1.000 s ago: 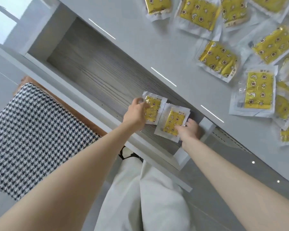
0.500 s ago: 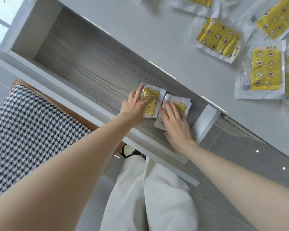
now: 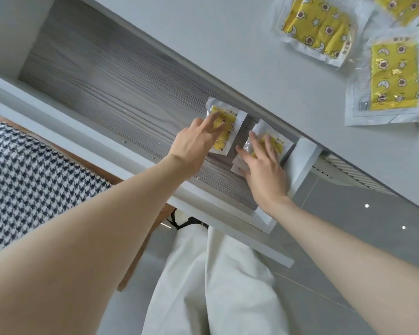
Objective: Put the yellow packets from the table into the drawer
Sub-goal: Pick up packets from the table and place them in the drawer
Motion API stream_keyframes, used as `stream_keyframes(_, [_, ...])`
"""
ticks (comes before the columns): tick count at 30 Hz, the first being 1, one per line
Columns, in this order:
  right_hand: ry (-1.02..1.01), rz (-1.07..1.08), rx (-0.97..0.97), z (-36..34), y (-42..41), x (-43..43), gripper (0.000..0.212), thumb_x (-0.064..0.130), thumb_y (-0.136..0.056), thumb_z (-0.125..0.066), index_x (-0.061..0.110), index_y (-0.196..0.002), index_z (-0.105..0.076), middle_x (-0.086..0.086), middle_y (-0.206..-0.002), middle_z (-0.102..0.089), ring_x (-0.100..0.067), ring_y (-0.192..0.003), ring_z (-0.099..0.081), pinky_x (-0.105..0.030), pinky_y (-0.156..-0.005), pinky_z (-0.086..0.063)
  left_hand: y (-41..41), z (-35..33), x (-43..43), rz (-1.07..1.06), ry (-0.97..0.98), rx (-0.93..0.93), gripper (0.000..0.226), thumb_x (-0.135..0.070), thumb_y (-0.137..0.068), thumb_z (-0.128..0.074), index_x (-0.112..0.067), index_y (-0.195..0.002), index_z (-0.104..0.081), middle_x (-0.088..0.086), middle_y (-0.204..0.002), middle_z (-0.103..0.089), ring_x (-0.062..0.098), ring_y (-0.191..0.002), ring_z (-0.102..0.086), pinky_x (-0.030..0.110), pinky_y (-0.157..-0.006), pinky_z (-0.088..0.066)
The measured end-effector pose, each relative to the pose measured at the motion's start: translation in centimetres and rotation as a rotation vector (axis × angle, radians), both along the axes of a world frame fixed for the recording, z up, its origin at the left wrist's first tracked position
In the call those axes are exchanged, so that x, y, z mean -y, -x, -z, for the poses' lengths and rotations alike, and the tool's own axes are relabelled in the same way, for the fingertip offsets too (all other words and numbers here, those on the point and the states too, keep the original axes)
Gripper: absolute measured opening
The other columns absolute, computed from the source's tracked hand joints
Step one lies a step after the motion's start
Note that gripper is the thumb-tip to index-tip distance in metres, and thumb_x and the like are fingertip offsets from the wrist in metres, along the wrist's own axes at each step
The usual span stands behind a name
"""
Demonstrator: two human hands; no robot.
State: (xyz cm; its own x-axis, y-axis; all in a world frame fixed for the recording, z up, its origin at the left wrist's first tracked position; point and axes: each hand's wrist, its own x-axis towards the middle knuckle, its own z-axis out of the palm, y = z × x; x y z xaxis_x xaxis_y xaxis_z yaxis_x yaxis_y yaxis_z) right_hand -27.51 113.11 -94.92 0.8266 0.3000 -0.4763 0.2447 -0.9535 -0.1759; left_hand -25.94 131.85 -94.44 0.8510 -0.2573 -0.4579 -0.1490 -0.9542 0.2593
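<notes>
Grey woodgrain drawer [image 3: 107, 93], left hand [image 3: 194, 139] and right hand [image 3: 264, 170] (fingers [image 3: 255, 141] straight, apart) pressing flat glossy yellow packets [image 3: 229, 134]

A pale grey tabletop [image 3: 228, 32] crosses the upper part of the view on a diagonal, smooth and matte under soft, even light. Below it lies a floor of large grey glossy tiles [image 3: 348, 250] with thin grout lines, and two small bright light spots [image 3: 367, 205] are reflected in it. A ribbed white panel [image 3: 348, 176] sits just under the tabletop's edge on the right. On the left stands a seat in black-and-white houndstooth fabric [image 3: 22, 189], edged by a brown wooden frame [image 3: 94, 170].
</notes>
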Motion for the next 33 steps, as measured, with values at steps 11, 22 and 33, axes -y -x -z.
stream_keyframes(11, [0.112,-0.032,0.031,-1.1,-0.5,0.9,0.053,0.015,-0.081,-0.071,0.018,-0.13,-0.052,-0.005,-0.159,-0.017,-0.027,-0.147,-0.014,-0.054,-0.108,-0.035,-1.6,-0.1,1.6,0.014,0.125,-0.045,0.07,0.003,-0.089,-0.053,-0.021,-0.149,-0.028,0.001,-0.159,-0.006,0.026,-0.14,-0.024,0.036,-0.083,-0.056])
stream_keyframes(22, [0.127,-0.263,0.146,-0.6,-0.4,0.4,0.039,0.016,-0.059,-0.08,0.015,-0.095,-0.065,-0.016,-0.124,-0.055,-0.034,-0.105,-0.056,-0.046,-0.076,-0.05,-0.5,-1.5,1.0,0.035,0.091,-0.07,0.075,0.007,-0.087,-0.04,-0.032,-0.149,-0.025,-0.002,-0.16,-0.001,0.021,-0.143,-0.019,0.028,-0.091,-0.045])
stream_keyframes(33, [0.066,-0.169,0.105,-0.6,0.2,1.0,0.054,-0.001,-0.068,-0.075,0.023,-0.114,-0.062,-0.01,-0.146,-0.041,-0.035,-0.123,-0.046,-0.053,-0.09,-0.047,0.1,-2.2,1.4,-0.022,0.116,-0.127,0.073,0.001,-0.087,-0.048,-0.026,-0.15,-0.023,0.0,-0.16,-0.005,0.021,-0.146,-0.015,0.038,-0.115,-0.026])
